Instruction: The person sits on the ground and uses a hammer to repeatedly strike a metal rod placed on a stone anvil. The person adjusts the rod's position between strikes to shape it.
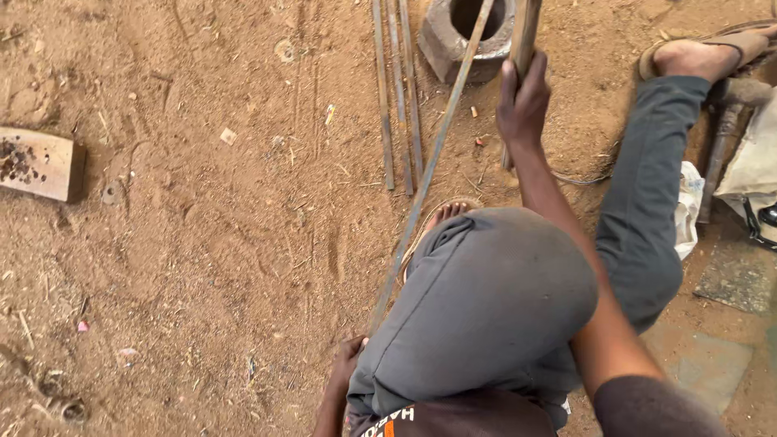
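My right hand (522,97) is closed around a wooden stick (528,24) that rises out of the top of the view, its lower end showing just below my fist. My left hand (348,364), low beside my left knee, grips the near end of a long thin metal rod (429,162). The rod slants up and away, and its far end crosses the hollow of a grey metal block (445,44) on the ground. My bent knees in grey trousers (486,299) fill the lower middle and hide part of both arms.
Three metal bars (398,97) lie side by side on the sandy ground (210,226) left of the rod. A wooden block (48,166) with dark bits sits at far left. My sandalled feet (696,53), a rusty pipe (723,137), white cloth (689,202) and flat stones (736,279) are on the right.
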